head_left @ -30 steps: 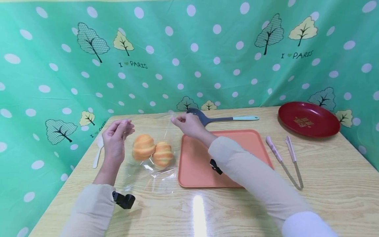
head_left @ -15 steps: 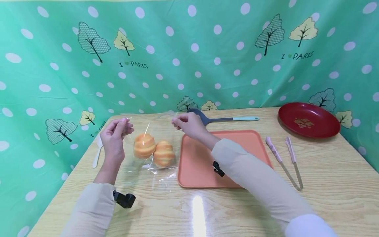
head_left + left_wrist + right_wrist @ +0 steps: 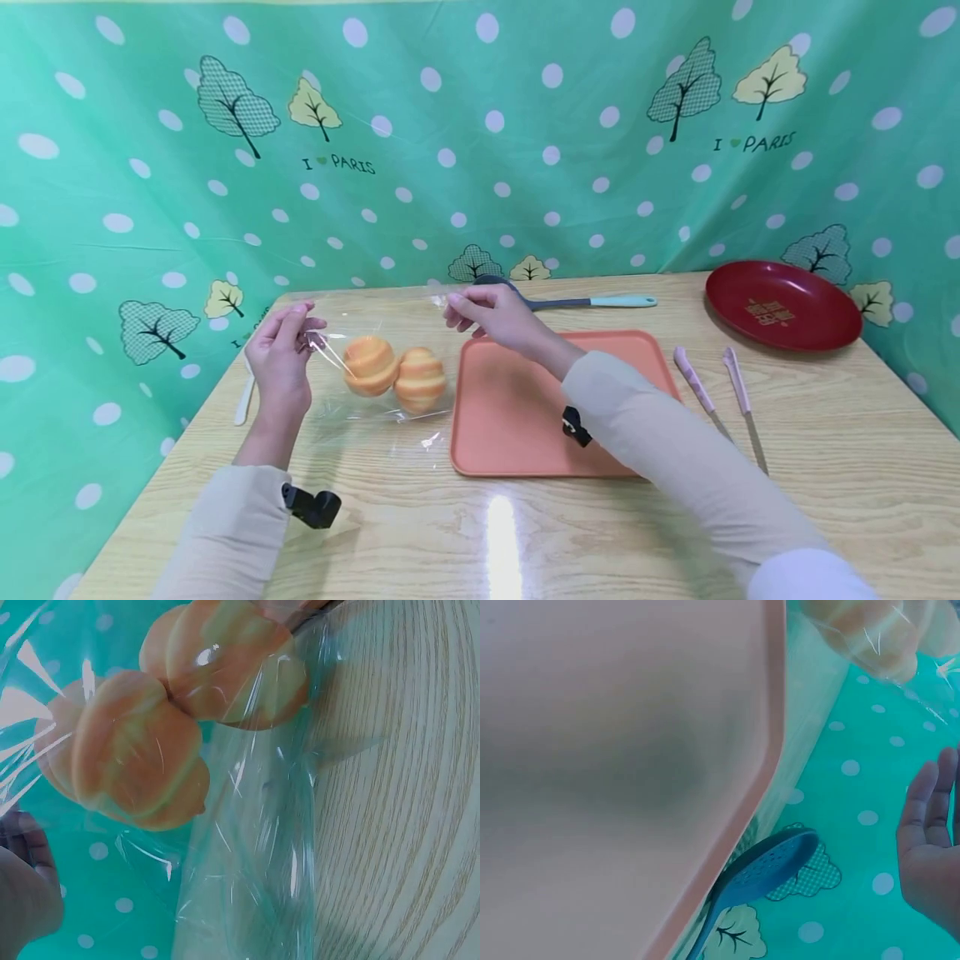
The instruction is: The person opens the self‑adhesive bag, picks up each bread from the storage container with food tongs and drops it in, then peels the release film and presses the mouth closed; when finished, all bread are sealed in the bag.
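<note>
A clear plastic bag (image 3: 255, 847) is spread between the two hands, with two striped orange bread rolls inside. The left roll (image 3: 371, 365) and the right roll (image 3: 420, 380) lie side by side, touching. My left hand (image 3: 279, 354) pinches the bag's upper left edge, where the film pulls into bright creases. At the upper right edge my right hand (image 3: 501, 317) pinches the film between thumb and fingers. In the left wrist view the rolls show large through the glossy film.
Right of the bag lies a pink tray (image 3: 517, 417), under the right forearm. Behind it is a slotted skimmer (image 3: 555, 304). Tongs (image 3: 693, 379) and a red plate (image 3: 783, 304) are farther right. A white spoon (image 3: 244, 400) lies left; a dotted curtain (image 3: 480, 167) hangs behind.
My right hand has moved a little to the right, stretching the bag's top wider. The rolls have shifted slightly right and up with the bag. The left hand has barely moved.
</note>
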`<state>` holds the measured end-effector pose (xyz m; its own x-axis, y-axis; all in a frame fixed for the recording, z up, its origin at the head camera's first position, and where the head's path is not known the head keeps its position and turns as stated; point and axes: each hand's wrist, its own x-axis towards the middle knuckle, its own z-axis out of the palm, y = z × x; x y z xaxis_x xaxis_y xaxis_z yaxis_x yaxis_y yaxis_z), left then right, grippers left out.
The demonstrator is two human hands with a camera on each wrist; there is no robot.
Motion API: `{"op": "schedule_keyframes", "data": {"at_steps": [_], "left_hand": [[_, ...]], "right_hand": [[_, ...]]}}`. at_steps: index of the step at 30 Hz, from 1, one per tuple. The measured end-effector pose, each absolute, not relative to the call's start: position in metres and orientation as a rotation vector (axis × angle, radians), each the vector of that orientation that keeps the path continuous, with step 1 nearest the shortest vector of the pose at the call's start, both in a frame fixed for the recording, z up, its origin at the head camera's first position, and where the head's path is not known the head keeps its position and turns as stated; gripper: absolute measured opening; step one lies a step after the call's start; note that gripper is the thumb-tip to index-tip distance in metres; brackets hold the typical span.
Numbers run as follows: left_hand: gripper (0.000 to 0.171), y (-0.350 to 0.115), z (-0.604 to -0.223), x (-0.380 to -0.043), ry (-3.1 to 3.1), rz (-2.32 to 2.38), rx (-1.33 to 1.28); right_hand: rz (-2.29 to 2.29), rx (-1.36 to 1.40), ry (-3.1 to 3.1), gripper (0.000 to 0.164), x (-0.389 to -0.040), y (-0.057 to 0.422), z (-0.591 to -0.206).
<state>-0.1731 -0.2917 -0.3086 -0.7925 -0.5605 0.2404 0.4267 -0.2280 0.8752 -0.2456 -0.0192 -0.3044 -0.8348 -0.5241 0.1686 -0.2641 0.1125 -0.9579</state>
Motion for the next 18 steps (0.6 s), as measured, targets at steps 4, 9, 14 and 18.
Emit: {"op": "schedule_keyframes", "data": {"at_steps": [4, 9, 14, 18], "left_hand": [[0.017, -0.2928, -0.3080, -0.1731, -1.421, -2.091, 0.179], [0.021, -0.2931, -0.3055, -0.1741, -1.360, -2.230, 0.150], [0.024, -0.2931, -0.3049, -0.1740, -1.361, -2.281, 0.092], [0.025, -0.2931, -0.3057, -0.1749, -1.362, -2.273, 0.055]], "right_hand": [[-1.814, -0.771, 2.137, 0.032, -0.2469, -0.0160, -0.3056], [-1.824, -0.740, 2.108, 0.032, -0.2484, -0.0141, -0.3054], [-1.820, -0.713, 2.103, 0.031, -0.2511, -0.0129, -0.3055], [-1.825, -0.707, 2.097, 0.031, -0.2524, -0.0128, -0.3053]]}}
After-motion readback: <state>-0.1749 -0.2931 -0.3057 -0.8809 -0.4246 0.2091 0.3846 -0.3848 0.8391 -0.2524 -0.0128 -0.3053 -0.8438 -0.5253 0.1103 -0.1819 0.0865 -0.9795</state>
